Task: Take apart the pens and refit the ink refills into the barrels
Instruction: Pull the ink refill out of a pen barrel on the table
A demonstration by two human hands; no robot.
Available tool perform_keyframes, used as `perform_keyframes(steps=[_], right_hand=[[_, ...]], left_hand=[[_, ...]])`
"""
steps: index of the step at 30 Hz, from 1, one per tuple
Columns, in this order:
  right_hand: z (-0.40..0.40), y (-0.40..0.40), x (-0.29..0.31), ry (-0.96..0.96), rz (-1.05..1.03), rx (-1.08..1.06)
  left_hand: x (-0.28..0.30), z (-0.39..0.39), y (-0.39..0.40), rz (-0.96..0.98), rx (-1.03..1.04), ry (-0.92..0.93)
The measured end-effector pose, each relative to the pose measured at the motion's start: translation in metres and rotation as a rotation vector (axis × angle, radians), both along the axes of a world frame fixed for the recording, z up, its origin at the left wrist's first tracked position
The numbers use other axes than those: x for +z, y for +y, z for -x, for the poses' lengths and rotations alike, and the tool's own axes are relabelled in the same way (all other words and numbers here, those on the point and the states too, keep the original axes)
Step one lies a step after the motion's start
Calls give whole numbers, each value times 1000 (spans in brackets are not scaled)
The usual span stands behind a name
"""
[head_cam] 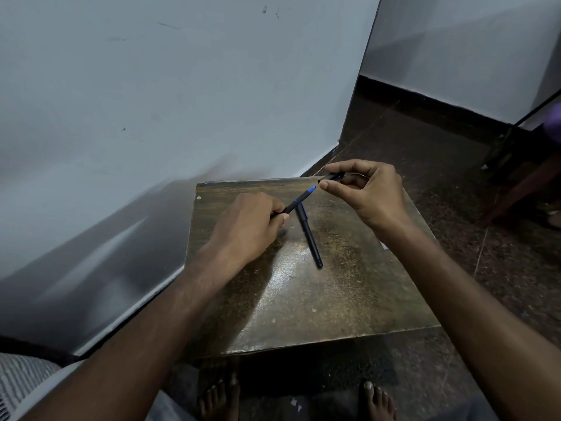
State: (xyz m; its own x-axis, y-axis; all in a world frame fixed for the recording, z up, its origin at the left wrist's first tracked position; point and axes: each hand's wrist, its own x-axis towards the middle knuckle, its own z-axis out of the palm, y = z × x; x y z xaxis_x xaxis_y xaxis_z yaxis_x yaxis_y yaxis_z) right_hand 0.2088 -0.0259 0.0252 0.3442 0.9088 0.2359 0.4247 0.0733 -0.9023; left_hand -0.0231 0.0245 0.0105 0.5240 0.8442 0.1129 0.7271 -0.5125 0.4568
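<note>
From the head camera I saw my left hand point(249, 221) closed around the rear of a dark pen barrel point(296, 203), which rose slantwise up and to the right above a small worn brown table point(318, 305). The barrel was matte black with a translucent blue section point(311, 190) at its front end, tapering to a fine tip. That tip pointed at, and sat just beside, the open mouth of a black cap point(331, 177), which my right hand point(368, 192) pinched between thumb and forefinger, the remaining fingers curled loosely behind. Cap and tip looked a hair apart, though I could not tell whether they touched. A second pen point(309, 235) lay flat on the table beneath the held one, black all over, its upper end passing under the raised barrel and its lower end aimed toward me. The tabletop was scuffed and glossy in patches. A pale wall point(151, 86) stood behind, with dark flooring point(425, 141) to the right.
</note>
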Motion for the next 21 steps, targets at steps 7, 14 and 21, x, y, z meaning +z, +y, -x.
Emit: perform_keyframes(steps=[7, 14, 21], right_hand=[[4, 1, -2, -90, 90, 144], [10, 6, -11, 316, 98, 277], [18, 8, -13, 434, 113, 344]], left_hand=[[0, 1, 0, 1, -11, 17], [5, -4, -5, 25, -72, -88], [5, -4, -8, 74, -23, -155]])
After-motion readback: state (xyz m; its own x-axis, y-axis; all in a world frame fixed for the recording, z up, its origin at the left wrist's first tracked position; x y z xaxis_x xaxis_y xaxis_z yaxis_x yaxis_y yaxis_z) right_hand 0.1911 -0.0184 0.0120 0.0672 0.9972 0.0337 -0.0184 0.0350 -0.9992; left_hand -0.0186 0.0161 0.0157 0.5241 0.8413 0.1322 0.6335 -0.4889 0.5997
